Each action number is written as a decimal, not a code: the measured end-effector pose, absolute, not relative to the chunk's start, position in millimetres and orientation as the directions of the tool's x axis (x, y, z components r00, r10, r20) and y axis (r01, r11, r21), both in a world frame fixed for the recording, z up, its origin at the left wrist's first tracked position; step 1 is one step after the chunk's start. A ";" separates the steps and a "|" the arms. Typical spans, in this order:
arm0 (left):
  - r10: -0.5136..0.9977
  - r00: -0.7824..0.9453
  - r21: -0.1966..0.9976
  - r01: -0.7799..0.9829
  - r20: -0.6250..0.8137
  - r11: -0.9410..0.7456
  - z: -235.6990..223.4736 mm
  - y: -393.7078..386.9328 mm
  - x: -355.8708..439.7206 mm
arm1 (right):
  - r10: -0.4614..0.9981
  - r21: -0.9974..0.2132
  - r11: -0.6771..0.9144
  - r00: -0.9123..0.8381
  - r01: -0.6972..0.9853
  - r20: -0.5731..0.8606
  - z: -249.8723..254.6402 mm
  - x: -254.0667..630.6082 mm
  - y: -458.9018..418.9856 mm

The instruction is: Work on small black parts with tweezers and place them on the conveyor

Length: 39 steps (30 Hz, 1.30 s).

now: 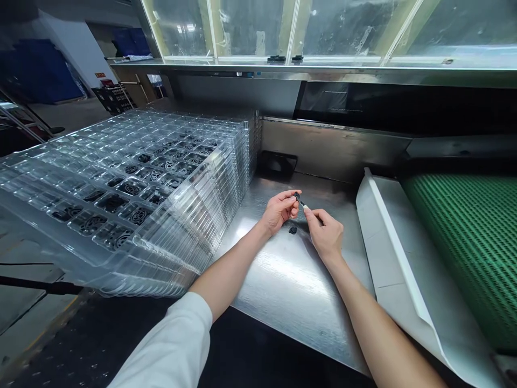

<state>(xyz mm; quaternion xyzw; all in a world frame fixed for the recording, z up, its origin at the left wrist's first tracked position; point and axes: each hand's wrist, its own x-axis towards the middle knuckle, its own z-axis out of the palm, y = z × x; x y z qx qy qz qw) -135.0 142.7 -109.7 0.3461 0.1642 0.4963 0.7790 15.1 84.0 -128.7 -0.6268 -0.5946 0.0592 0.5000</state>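
Over the metal worktop (278,269), my left hand (279,211) pinches a small round black part (297,195) between thumb and fingertips. My right hand (326,233) grips a thin tool with a pale handle (305,207), its dark tip touching or very close to that part. The tool's exact kind is too small to make out. Just below the hands, a second small black part (293,230) lies on the metal.
Stacked clear plastic trays (202,210) rise at the left, the top one holding several black round parts (131,187) in its pockets. A white raised guard (388,253) borders the green conveyor belt (464,231) at right. A dark frame-like object (277,164) sits at the back.
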 end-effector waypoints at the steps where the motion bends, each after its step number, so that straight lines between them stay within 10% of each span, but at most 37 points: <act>1: 0.887 0.454 0.701 -0.660 0.086 0.270 -109.8 142.8 -135.0 | 0.803 -0.692 0.203 0.287 0.693 0.523 -128.9 15.4 84.3; 39: 0.887 0.458 0.705 -0.648 0.061 0.287 -105.4 141.6 -137.1 | 0.803 -0.695 0.222 0.277 0.684 0.528 -125.7 15.1 83.8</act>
